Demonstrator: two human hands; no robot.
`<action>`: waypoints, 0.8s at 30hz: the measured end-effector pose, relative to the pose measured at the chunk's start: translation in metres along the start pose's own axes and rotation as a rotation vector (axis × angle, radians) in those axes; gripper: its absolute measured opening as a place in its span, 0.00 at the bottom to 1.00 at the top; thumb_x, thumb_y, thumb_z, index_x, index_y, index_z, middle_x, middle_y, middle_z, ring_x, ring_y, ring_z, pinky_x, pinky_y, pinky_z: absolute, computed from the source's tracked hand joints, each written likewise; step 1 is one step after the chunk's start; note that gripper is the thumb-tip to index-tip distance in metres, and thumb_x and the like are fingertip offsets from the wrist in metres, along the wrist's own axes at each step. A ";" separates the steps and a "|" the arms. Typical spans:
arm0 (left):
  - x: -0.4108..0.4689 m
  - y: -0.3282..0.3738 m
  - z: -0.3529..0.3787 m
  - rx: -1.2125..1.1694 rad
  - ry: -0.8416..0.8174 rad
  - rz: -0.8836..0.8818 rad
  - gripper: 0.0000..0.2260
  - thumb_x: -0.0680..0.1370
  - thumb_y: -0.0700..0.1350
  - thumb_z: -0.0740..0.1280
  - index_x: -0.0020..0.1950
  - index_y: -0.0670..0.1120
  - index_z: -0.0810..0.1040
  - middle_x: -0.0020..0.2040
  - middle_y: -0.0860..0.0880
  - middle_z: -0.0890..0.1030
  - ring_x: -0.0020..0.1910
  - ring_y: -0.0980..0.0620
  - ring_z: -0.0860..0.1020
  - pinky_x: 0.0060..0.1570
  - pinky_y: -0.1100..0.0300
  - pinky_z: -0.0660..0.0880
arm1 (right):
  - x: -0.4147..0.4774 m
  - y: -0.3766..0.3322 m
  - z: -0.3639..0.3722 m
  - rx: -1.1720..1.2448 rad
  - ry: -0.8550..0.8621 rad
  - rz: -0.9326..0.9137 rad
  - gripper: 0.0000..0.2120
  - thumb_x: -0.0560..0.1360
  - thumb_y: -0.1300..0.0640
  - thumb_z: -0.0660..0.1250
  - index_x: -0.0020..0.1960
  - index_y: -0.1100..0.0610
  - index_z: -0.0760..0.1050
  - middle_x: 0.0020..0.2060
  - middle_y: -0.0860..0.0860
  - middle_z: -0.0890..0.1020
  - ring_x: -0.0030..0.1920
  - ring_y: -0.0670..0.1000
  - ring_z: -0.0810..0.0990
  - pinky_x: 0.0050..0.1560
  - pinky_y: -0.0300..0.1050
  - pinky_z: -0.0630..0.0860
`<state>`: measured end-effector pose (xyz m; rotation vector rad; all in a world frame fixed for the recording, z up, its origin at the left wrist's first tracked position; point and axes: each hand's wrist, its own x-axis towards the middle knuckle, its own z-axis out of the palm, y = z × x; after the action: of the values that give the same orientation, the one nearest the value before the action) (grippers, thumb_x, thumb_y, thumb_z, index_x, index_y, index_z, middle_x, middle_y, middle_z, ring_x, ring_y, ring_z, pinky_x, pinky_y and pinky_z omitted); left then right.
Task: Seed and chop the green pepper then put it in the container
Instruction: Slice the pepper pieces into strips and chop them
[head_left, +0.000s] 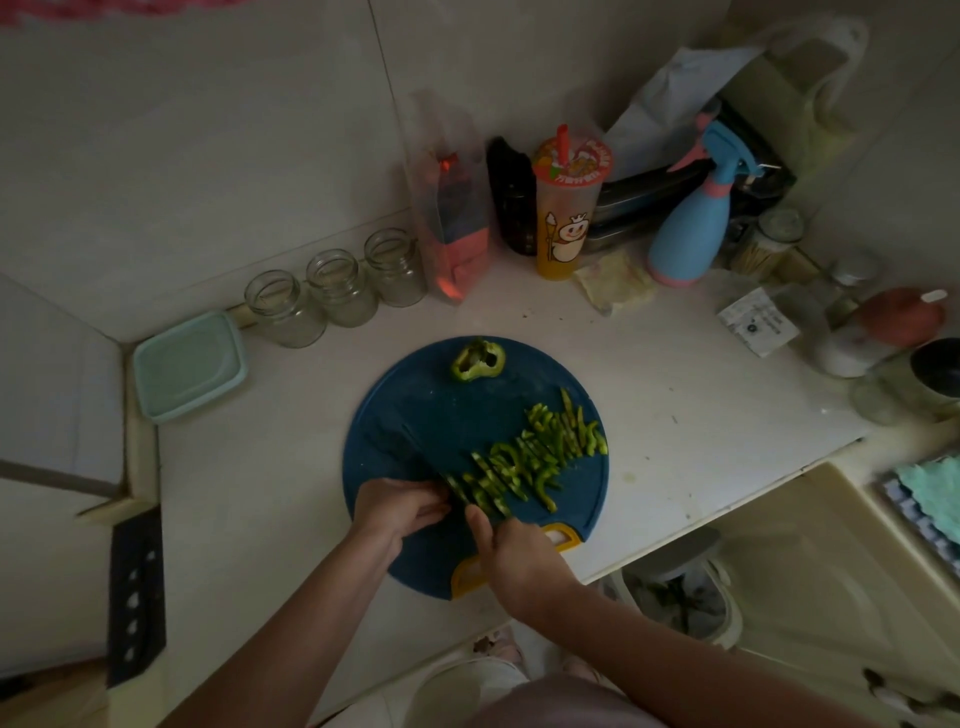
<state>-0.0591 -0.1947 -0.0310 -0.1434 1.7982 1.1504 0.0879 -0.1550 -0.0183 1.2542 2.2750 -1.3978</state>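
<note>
Right hand (514, 551) clamped on knife (423, 447) handle, thumb fwd to steer blade. Left hand (400, 506) curls on green pepper (540, 457), steadying uncut end. Strips fan across blue cutting board (415, 405); teal container (189, 364) sits well left.

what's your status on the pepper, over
Right hand grips knife, left hand steadies pepper strips. Strips on board, stem end apart. Nothing between board and container.
</note>
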 end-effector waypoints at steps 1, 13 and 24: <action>0.000 0.000 0.000 -0.002 -0.004 -0.002 0.06 0.72 0.28 0.67 0.36 0.34 0.77 0.23 0.45 0.80 0.22 0.53 0.80 0.26 0.66 0.78 | -0.001 0.000 0.000 -0.005 0.000 -0.004 0.23 0.81 0.42 0.45 0.36 0.55 0.65 0.32 0.52 0.70 0.44 0.58 0.78 0.43 0.46 0.68; 0.006 0.014 -0.013 0.447 -0.107 -0.019 0.10 0.70 0.42 0.75 0.39 0.35 0.79 0.28 0.43 0.81 0.26 0.51 0.81 0.28 0.63 0.78 | 0.003 0.004 0.003 0.001 0.044 0.074 0.27 0.79 0.37 0.48 0.30 0.53 0.63 0.30 0.53 0.72 0.45 0.59 0.79 0.40 0.45 0.67; 0.011 0.024 -0.014 0.553 -0.185 -0.113 0.07 0.75 0.39 0.70 0.37 0.39 0.78 0.24 0.48 0.80 0.23 0.55 0.79 0.26 0.66 0.77 | -0.002 -0.008 0.006 -0.200 0.060 0.068 0.26 0.80 0.38 0.45 0.31 0.53 0.62 0.47 0.59 0.82 0.50 0.58 0.80 0.41 0.44 0.66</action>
<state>-0.0873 -0.1882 -0.0232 0.1802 1.8466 0.5370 0.0814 -0.1622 -0.0148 1.3112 2.3193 -1.0936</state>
